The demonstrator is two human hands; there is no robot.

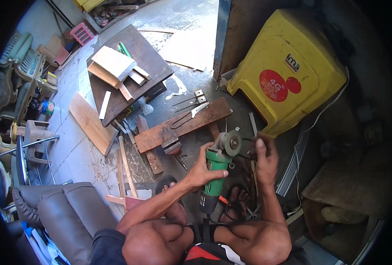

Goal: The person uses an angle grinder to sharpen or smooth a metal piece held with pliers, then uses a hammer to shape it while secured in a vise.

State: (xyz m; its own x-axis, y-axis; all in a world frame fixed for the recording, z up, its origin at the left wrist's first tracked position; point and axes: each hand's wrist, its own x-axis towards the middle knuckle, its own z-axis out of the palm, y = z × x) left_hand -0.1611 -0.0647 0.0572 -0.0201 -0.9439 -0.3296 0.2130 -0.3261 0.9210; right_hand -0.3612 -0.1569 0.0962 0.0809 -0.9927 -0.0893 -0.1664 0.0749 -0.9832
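Note:
My left hand (206, 171) is wrapped round the green body of an angle grinder (216, 176), holding it upright between my knees. Its round disc (233, 142) faces up at the top end, and a dark cord leaves the bottom. To the right of the disc, my right hand (265, 161) is raised with its fingers closed. A narrow pale strip (253, 124) rises from the fingertips, its lower end hidden in them. Beyond the grinder lies a worn wooden board (182, 126), bearing a long U-shaped metal piece with a white end (199, 109).
A yellow plastic stool (249, 79) lies tipped at the right, with a white cable (313, 123) beside it. Wood pieces (113, 62) are stacked on a low dark table (148, 48). A brown padded seat (74, 216) is at the left. Pliers (251, 214) lie near my foot.

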